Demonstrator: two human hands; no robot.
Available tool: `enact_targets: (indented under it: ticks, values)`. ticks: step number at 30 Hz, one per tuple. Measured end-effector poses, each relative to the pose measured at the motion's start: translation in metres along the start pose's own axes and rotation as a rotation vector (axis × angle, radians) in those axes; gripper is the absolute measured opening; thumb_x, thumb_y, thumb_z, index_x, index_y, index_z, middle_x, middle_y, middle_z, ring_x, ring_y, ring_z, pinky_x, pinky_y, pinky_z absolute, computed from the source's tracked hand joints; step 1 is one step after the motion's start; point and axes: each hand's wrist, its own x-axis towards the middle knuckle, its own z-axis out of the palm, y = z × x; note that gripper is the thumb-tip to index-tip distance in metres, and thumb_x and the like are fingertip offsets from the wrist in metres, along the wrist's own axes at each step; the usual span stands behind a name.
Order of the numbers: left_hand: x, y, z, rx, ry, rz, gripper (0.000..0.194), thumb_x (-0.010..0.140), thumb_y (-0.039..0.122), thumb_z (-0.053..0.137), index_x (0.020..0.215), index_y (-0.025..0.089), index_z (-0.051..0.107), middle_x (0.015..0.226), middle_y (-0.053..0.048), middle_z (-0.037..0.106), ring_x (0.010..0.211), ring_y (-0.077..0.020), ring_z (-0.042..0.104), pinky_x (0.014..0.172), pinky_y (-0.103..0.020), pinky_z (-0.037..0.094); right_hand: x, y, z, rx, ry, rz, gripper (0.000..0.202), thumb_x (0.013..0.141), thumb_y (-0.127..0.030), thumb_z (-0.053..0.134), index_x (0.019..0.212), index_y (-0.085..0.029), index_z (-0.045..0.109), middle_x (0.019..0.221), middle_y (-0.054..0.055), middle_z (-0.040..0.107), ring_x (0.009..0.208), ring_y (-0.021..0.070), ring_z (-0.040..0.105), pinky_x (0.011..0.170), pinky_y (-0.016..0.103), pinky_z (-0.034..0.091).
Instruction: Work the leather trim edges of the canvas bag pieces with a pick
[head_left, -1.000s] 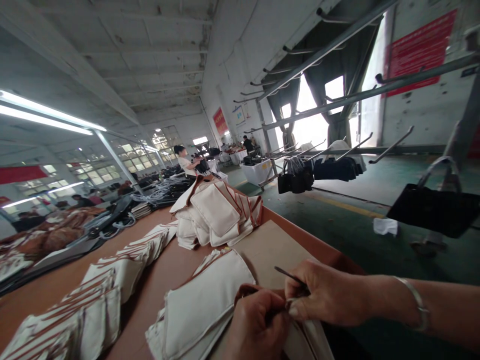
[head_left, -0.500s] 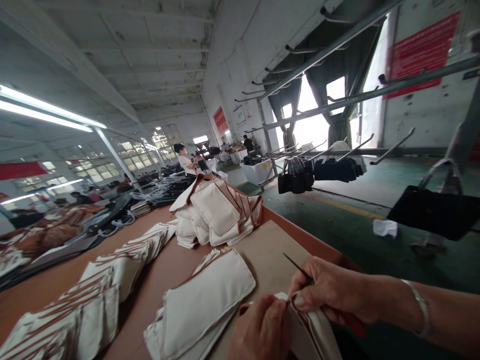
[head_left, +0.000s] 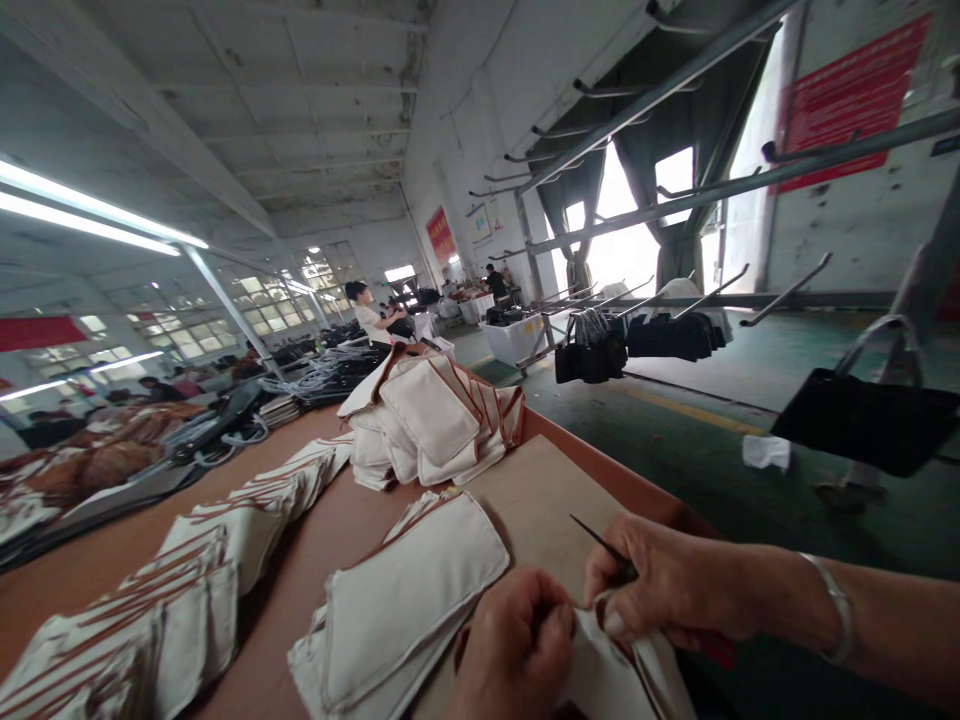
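At the lower right, my right hand (head_left: 675, 580) is closed on a pair of scissors (head_left: 595, 537). Their dark pointed blades stick out past the fingers, and a red handle shows under the palm. The thumb of that hand also presses on a white fabric pouch (head_left: 604, 675) with brown edging. My left hand (head_left: 517, 635) pinches the same pouch close to the right thumb; its fingertips are partly hidden. Just left of it, a small stack of white pouches (head_left: 412, 590) lies on the table.
The brown table (head_left: 300, 560) carries a heap of pouches (head_left: 427, 415) and a long overlapping row (head_left: 202, 560). Beyond the right edge stands a metal rack (head_left: 652, 215) with hanging black bags (head_left: 862, 420). A person (head_left: 375, 315) stands past the table's far end.
My left hand has turned and risen slightly, its fingers more curled. The right hand, with the scissors, stays almost in place. More of the pouch shows between the hands.
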Motion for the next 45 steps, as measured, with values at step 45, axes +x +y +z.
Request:
enact_targets:
  ticks: [45]
  values:
    - [-0.008, 0.009, -0.006, -0.093, -0.033, 0.124, 0.025, 0.083, 0.036, 0.06, 0.084, 0.017, 0.076, 0.074, -0.004, 0.062, 0.061, -0.013, 0.052, 0.055, -0.023, 0.033, -0.005, -0.004, -0.001, -0.252, 0.034, -0.056, 0.02, 0.069, -0.025, 0.07, 0.085, -0.016, 0.062, 0.06, -0.006, 0.058, 0.04, 0.0047, 0.038, 0.035, 0.014, 0.029]
